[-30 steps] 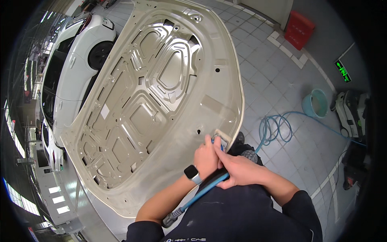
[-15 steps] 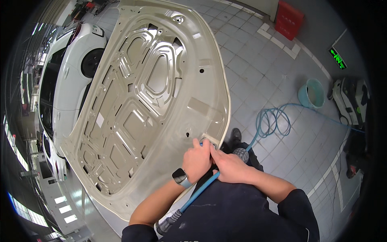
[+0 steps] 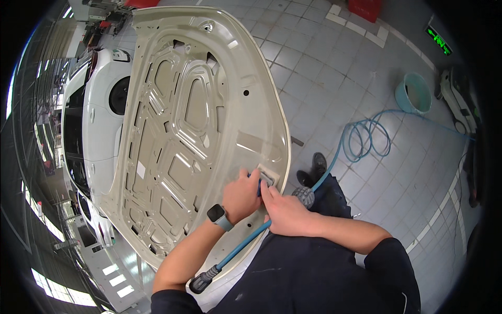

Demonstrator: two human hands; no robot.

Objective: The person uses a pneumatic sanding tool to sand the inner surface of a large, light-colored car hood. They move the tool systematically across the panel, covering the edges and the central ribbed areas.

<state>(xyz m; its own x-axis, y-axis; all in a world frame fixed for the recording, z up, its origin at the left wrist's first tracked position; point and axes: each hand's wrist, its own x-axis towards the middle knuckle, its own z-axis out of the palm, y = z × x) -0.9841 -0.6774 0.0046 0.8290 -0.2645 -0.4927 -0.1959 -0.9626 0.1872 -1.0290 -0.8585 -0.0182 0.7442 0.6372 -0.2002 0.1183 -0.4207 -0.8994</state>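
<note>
A beige car hood (image 3: 256, 120), its ribbed, cut-out inner side facing up, lies in front of me. At its near right edge, both my hands are on a small blue and grey sanding block (image 3: 266, 178) with a pale square pad against the surface. My left hand (image 3: 239, 199), watch on the wrist, curls round the block's left side. From the right, my right hand (image 3: 286, 213) presses its fingertips on the block; its palm side is hidden. A blue hose (image 3: 243, 244) runs beneath the right hand, with a dark grey fitting (image 3: 203, 280) at its lower left end.
Another dark grey rounded piece (image 3: 303, 197) sits on the hose beside my leg. Hose coils (image 3: 366, 141) lie on the tiled floor (image 3: 334, 78) at the right, near a teal bucket (image 3: 413, 94). A white car (image 3: 102, 115) stands beyond the hood's left side. A red box (image 3: 365, 9) is at the back.
My view has shifted, so the hood and car sit differently in the picture. Both hands stay on the block, which has moved slightly away from me along the hood's edge.
</note>
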